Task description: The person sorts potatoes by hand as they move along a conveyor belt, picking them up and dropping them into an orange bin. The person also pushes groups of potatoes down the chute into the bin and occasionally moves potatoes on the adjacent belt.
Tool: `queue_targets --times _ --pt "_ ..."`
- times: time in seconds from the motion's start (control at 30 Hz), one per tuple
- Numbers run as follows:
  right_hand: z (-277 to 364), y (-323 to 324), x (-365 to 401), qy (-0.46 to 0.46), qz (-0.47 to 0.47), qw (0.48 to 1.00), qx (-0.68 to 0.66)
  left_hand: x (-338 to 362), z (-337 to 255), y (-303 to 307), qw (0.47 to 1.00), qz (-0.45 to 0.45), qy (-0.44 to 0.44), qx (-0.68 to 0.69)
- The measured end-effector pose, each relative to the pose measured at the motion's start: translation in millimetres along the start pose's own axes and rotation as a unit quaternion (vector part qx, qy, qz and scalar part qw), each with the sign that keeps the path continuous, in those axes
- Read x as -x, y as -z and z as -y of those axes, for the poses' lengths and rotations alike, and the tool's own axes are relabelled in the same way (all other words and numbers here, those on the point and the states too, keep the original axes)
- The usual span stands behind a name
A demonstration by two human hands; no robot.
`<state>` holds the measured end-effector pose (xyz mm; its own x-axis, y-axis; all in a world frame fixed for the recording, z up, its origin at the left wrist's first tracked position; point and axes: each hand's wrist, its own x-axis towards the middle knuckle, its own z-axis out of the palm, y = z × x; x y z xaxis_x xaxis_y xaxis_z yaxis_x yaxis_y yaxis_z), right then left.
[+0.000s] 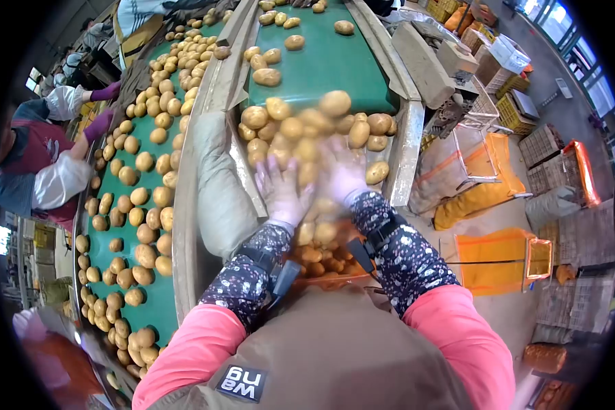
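Observation:
My left hand (283, 193), in a pale glove, is open with its fingers spread against the potatoes (255, 117) piled at the end of the green belt (314, 61). My right hand (343, 171) is beside it, blurred by motion. Its fingers look stretched out over the same pile, and no potato is visibly gripped. Several potatoes between and beyond the hands are smeared by movement. Below my wrists, more potatoes (312, 254) lie in an orange mesh bag (335, 279) against my apron.
Metal side rails (406, 154) flank the chute, with a grey padded sack (219, 184) along its left. A second green belt (158, 263) carries many potatoes at left. A co-worker with purple gloves (99, 126) stands beyond it. Orange mesh bags (492, 263) on frames and crates (516, 113) stand at right.

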<state>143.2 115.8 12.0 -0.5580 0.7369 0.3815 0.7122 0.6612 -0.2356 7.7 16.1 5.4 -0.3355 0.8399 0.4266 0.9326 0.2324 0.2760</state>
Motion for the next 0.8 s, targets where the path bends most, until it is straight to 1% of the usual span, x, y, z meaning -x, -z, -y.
queue_targets --times 0.03,0.07,0.1,0.2,0.27,0.3,0.4,0.43,0.5,0.53,0.57,0.6,0.63,0.67,0.7,0.73,0.77,0.8 --pt "3.8 1.6 8.9 0.0 -0.001 1.0 -0.002 -1.8 -2.7 2.7 0.999 0.039 0.004 -0.022" --pt "6.5 2.7 16.0 0.001 -0.002 1.0 -0.003 -0.5 -2.3 3.3 0.999 0.052 0.001 -0.015" --pt "5.3 3.3 21.1 -0.017 0.099 0.995 -0.006 2.3 -0.9 4.6 0.998 0.064 -0.001 -0.008" --pt "-5.3 -11.8 39.0 0.008 0.015 0.997 -0.08 6.5 2.2 7.2 0.995 0.1 -0.018 0.016" --pt "-6.2 18.2 22.3 -0.028 0.128 0.986 -0.107 7.9 4.3 8.4 0.991 0.123 -0.035 0.031" --pt "-4.5 31.2 11.0 -0.044 0.186 0.974 -0.12 10.4 6.1 4.3 0.992 0.117 -0.036 0.023" --pt "12.3 37.2 -18.2 0.026 0.114 0.981 -0.155 14.4 7.0 11.4 0.995 0.084 -0.029 0.055" --pt "16.4 26.4 -27.0 0.061 0.066 0.985 -0.149 14.3 7.0 17.8 0.992 0.104 -0.058 0.035" --pt "38.0 17.5 -41.8 0.097 0.054 0.984 -0.14 12.1 14.9 36.5 0.985 0.141 -0.099 -0.017" --pt "52.6 13.1 -52.8 0.123 0.046 0.981 -0.141 21.8 17.5 41.9 0.988 0.11 -0.107 -0.024" --pt "61.6 29.4 -50.8 0.114 0.118 0.979 -0.123 20.0 10.0 54.6 0.981 0.154 -0.109 -0.036" --pt "62.2 48.4 -48.9 0.091 0.16 0.976 -0.112 23.4 3.2 47.4 0.971 0.195 -0.141 0.008" --pt "46.4 38.0 -41.1 0.082 0.156 0.981 -0.082 40.3 -1.6 24.5 0.977 0.148 -0.154 0.002" --pt "35.9 35.7 -36.9 0.065 0.178 0.978 -0.087 50.7 1.3 3.3 0.968 0.152 -0.187 0.071" --pt "36.6 37.2 -30.7 0.067 0.182 0.978 -0.08 59.1 -3.2 4.6 0.969 0.075 -0.208 0.105" --pt "33.4 22.2 -28.1 0.069 0.164 0.979 -0.104 61.0 -10.3 14.1 0.974 0.122 -0.157 0.108" --pt "38.6 16.8 -29.8 0.063 0.167 0.979 -0.1 56.3 -9.9 13.8 0.971 0.172 -0.127 0.103" --pt "36.9 20.0 -30.1 0.007 0.193 0.98 -0.056 54.5 -20.2 19.1 0.973 0.189 -0.098 0.087"
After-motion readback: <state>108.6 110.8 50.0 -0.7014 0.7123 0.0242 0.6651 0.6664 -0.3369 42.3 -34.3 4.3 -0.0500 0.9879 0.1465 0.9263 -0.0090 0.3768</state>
